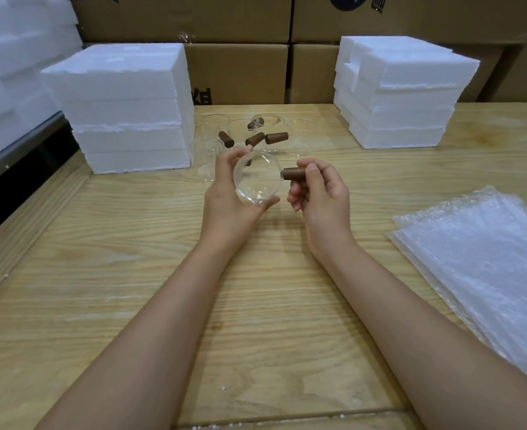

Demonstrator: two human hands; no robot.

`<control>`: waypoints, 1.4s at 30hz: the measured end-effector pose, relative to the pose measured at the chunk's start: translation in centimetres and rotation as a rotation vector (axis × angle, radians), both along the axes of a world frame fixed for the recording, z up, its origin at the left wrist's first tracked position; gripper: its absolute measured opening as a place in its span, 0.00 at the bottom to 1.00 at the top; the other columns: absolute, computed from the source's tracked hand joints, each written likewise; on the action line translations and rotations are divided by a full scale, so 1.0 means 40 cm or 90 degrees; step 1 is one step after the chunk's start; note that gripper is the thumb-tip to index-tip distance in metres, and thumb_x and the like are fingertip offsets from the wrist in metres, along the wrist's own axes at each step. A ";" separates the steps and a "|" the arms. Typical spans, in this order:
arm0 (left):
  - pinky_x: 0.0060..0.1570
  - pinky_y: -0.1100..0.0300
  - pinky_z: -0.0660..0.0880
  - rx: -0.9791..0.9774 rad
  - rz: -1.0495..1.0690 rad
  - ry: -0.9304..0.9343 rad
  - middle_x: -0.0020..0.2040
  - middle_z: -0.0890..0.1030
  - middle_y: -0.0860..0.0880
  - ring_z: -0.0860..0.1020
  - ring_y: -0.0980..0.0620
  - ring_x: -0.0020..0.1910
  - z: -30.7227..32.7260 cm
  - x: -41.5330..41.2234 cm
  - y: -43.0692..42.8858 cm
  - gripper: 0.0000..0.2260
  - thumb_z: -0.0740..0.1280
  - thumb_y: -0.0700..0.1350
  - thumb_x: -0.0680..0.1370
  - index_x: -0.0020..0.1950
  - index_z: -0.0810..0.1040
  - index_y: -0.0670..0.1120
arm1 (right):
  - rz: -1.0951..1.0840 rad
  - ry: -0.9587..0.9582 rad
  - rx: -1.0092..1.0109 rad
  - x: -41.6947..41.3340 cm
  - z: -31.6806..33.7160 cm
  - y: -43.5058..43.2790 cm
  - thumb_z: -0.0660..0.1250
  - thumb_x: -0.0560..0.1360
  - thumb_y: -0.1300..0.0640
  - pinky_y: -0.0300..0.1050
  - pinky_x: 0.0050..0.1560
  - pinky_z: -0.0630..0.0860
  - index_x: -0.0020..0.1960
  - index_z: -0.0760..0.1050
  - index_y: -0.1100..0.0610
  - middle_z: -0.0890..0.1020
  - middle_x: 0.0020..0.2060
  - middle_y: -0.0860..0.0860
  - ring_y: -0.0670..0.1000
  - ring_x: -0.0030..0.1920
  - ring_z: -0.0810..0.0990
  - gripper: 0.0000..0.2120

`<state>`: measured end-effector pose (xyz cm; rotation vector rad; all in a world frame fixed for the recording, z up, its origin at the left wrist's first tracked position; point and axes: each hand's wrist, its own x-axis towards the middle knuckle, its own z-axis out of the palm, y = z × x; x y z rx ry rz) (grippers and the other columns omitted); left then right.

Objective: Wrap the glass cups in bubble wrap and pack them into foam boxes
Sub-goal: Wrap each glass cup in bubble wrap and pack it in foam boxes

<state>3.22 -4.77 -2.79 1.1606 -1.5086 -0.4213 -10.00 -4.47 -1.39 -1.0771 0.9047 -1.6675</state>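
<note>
My left hand (225, 193) grips a clear glass cup (257, 180) above the wooden table, its open mouth turned toward me. My right hand (321, 190) pinches a short brown wooden handle (296, 174) whose small metal end points at the cup's right side; they look just apart. Several more glass cups (214, 127) with brown handles (276, 138) stand behind my hands. A stack of bubble wrap sheets (485, 259) lies at the right. White foam boxes are stacked at the back left (125, 107) and back right (401, 94).
Brown cardboard cartons (240, 72) form a wall behind the table (131, 259). More white foam pieces (14, 66) are piled beyond the table's left edge. Small foam crumbs (224, 388) lie near the front edge.
</note>
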 end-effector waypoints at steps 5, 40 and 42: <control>0.57 0.69 0.71 0.052 -0.012 0.066 0.59 0.78 0.58 0.75 0.67 0.57 0.000 0.006 -0.004 0.32 0.80 0.40 0.64 0.60 0.68 0.59 | -0.009 0.040 0.001 -0.001 0.001 0.004 0.59 0.81 0.58 0.37 0.29 0.71 0.48 0.75 0.57 0.76 0.28 0.49 0.46 0.28 0.74 0.08; 0.44 0.62 0.71 0.275 -0.058 -0.032 0.52 0.77 0.53 0.75 0.57 0.46 -0.001 0.007 -0.011 0.31 0.81 0.50 0.62 0.57 0.67 0.52 | -0.379 1.112 0.503 -0.345 0.129 0.086 0.56 0.80 0.43 0.55 0.64 0.61 0.58 0.73 0.60 0.76 0.48 0.58 0.62 0.58 0.74 0.21; 0.46 0.60 0.71 0.278 -0.063 -0.036 0.51 0.77 0.54 0.75 0.57 0.45 0.000 0.008 -0.010 0.31 0.81 0.51 0.62 0.57 0.67 0.52 | -0.307 1.120 0.604 -0.374 0.115 0.103 0.55 0.80 0.43 0.55 0.67 0.59 0.61 0.72 0.58 0.77 0.54 0.57 0.61 0.61 0.73 0.21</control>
